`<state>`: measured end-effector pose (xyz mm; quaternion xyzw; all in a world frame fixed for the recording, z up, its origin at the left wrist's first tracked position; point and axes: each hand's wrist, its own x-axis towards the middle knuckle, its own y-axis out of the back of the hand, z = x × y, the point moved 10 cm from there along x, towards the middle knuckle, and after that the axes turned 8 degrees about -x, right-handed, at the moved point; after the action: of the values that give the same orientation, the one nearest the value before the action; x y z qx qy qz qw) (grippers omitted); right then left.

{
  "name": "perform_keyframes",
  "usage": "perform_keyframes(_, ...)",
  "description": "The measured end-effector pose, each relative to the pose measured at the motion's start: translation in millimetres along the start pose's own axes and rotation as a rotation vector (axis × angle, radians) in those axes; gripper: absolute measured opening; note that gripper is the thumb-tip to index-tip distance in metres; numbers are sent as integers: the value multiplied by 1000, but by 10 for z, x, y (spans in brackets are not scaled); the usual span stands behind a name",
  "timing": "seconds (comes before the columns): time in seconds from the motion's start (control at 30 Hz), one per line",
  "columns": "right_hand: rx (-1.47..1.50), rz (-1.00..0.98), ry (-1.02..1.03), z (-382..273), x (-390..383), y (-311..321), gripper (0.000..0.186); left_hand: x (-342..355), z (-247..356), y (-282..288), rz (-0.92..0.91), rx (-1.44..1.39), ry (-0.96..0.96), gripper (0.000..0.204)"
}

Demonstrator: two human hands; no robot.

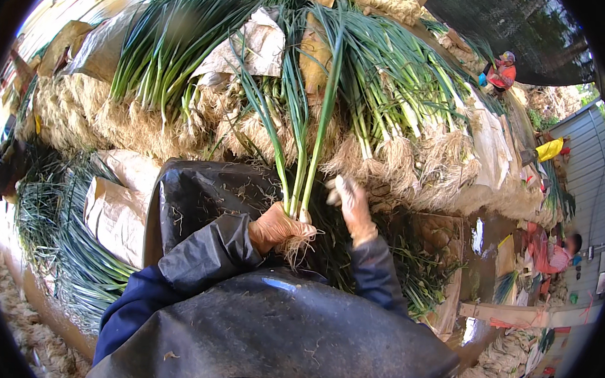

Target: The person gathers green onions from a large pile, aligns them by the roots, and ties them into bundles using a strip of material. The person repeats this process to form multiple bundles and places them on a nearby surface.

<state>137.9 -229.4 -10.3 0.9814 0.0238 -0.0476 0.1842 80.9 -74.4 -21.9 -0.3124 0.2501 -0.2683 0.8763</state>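
Observation:
My left hand (270,230), in a tan glove, is closed round the lower ends of a few green onions (298,171). Their leaves rise away from me, and their pale roots (297,247) hang out beside the fingers. Just to the right, my right hand (354,209) is raised with its whitish fingertips apart and nothing in them. It does not touch the held stalks. Beyond both hands lies a long heap of green onions (391,90), with the shaggy root ends (394,160) turned toward me.
Black sheeting (205,193) lies before me, scattered with root bits. Loose leaves (409,258) are piled to the right, and more green onions (96,225) lie at left by brown paper (117,216). A person in orange (503,75) works at far right; another (560,255) sits nearer.

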Motion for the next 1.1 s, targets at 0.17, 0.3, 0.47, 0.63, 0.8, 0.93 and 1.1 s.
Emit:
perform_keyframes(0.17,31,-57,83,-84,-281,-629,28,49,-90,43,145,241,-109,24)
perform_keyframes(0.3,-509,220,418,-250,-418,-500,24,66,-79,77,171,233,-233,36)
perform_keyframes(0.47,-825,-178,237,374,-765,-611,24,65,-209,98,0,6,-41,61)
perform_keyframes(0.63,42,-58,3,333,-361,-199,35,16,-449,-26,-109,-160,162,31)
perform_keyframes(0.8,-571,179,253,-349,182,-199,32,43,-406,97,63,205,50,19)
perform_keyframes(0.93,-479,273,598,-721,-310,-411,21,37,-341,200,141,-71,-2,18)
perform_keyframes(1.1,223,93,-110,113,-150,-194,36,15,-469,-61,-104,275,55,19)
